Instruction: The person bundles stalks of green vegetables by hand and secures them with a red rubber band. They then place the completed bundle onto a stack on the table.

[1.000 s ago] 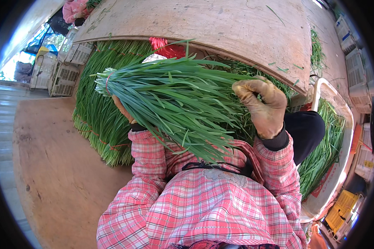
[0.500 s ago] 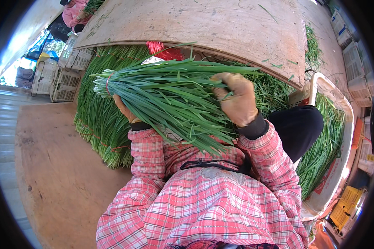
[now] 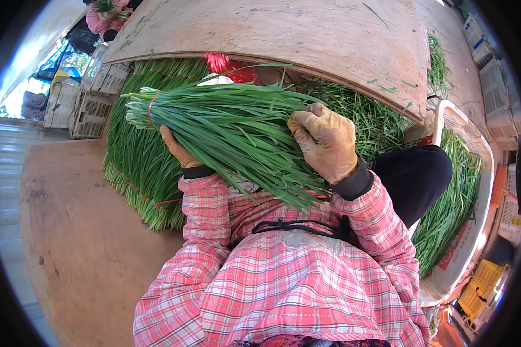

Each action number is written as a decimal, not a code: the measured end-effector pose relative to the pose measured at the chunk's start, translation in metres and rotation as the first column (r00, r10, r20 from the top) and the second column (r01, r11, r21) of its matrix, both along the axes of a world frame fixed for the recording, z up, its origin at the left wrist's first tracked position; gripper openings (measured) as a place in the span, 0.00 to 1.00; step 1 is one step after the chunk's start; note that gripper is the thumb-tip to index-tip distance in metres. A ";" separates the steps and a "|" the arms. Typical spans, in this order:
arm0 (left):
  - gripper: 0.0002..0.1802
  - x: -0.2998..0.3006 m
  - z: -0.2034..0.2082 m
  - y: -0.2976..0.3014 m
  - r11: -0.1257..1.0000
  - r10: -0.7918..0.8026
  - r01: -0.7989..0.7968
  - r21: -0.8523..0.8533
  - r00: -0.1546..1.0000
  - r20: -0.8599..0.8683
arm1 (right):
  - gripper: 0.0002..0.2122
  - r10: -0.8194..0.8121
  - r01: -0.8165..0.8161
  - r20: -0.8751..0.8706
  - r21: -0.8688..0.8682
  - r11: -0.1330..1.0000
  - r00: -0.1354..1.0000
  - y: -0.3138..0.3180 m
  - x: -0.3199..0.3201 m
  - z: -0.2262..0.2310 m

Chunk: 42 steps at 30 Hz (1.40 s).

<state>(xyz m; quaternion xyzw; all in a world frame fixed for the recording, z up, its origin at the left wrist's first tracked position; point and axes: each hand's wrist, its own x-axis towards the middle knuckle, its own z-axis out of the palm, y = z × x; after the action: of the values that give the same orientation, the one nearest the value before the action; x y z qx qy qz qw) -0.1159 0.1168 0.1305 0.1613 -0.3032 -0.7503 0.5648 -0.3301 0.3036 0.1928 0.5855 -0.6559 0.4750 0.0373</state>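
Note:
A large bunch of garlic chives (image 3: pixel 231 124) lies across in front of me, its pale stem ends to the left and bound with a red tie. My left hand (image 3: pixel 177 149), in a tan glove, grips the bunch from below near the tie; most of its fingers are hidden under the leaves. My right hand (image 3: pixel 328 141), gloved too, is closed in a pinch at the leaf ends on the right, with chive leaves at its fingertips. More tied chive bunches (image 3: pixel 136 144) are piled to the left, stem ends toward me.
A wooden board (image 3: pixel 272 29) spans the far side, with red tie strands (image 3: pixel 231 68) under its edge. Loose chive leaves (image 3: pixel 370 118) lie beneath it. At right stands a white basket (image 3: pixel 485 156) of chives. Crates (image 3: pixel 91 115) and another person (image 3: pixel 106 18) are at far left.
My right hand has come slightly lower and closed at the leaf ends, where its fingers were more spread. The bunch's tips have drawn in to the left. My left hand keeps its place.

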 end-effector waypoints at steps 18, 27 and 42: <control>0.33 0.002 -0.002 0.004 0.999 0.047 -0.047 -0.004 0.998 0.030 | 0.11 0.001 -0.090 0.327 0.257 0.962 0.945 0.012 0.006 -0.018; 0.30 0.003 -0.002 0.008 1.000 -0.001 0.001 -0.025 1.000 -0.022 | 0.10 0.054 -0.084 0.238 0.115 0.990 0.970 0.000 0.012 -0.020; 0.33 0.015 -0.024 -0.005 0.993 -0.083 0.070 -0.100 0.988 -0.132 | 0.05 -0.005 0.120 -0.167 0.687 0.717 0.986 0.065 -0.026 -0.037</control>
<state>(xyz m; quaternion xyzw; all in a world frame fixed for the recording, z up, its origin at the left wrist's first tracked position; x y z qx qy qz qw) -0.1009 0.1122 0.1063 0.0713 -0.3054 -0.7653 0.5620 -0.3558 0.3690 0.1557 0.5687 -0.8007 0.1465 -0.1187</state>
